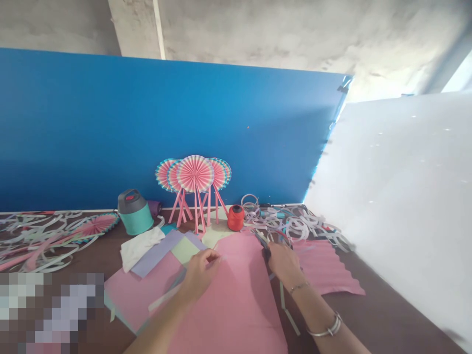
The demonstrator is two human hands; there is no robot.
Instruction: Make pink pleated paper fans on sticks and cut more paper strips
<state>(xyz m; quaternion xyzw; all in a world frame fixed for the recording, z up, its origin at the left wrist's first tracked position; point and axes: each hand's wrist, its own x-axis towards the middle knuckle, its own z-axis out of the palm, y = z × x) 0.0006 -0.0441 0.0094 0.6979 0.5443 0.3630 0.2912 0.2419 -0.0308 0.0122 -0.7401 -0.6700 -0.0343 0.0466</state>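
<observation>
A long pink paper sheet [236, 300] lies in front of me on the brown table [368, 324]. My left hand [202, 273] is over its left side, fingers pinched together; what they hold, if anything, is too small to make out. At the sheet's right edge, my right hand [283, 260] is closed around dark-handled scissors [262, 241], whose blades point up and left. Under and right of that hand is a rippled pink paper [326, 268]. Pink, lavender and green papers [147, 295] are stacked to the left, with a white cloth [142, 248] on top.
Pink paper fans on sticks [195, 174] stand at the back against a blue panel [110, 123]. Nearby are a teal and grey container [135, 214] and a red object [236, 218]. Paper strips [295, 223] pile up at the back right, with more at the left.
</observation>
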